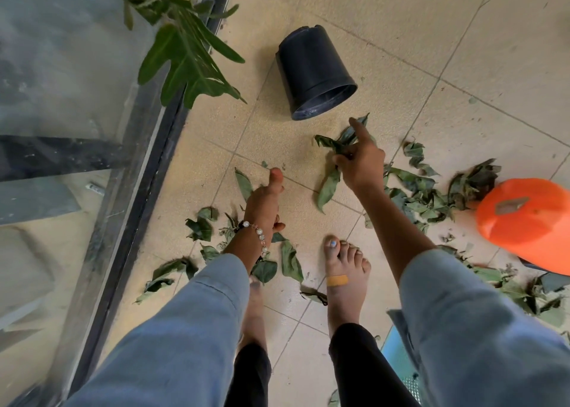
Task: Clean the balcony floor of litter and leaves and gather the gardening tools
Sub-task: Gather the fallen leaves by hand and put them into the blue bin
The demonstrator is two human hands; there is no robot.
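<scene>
Two hands low, right hand (359, 163) gripping leaves (334, 147), left hand (262, 203) fingers hidden, grip unclear, orange object (527, 221) cut off.

Left hand (263, 201) lowered, fingers loose, right hand (359, 163) grip closed, forefinger extended

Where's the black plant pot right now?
In the head view the black plant pot lies tipped on its side on the tiled floor, upper centre, just beyond the right hand and its bunch of leaves, right of the glass railing.
</scene>
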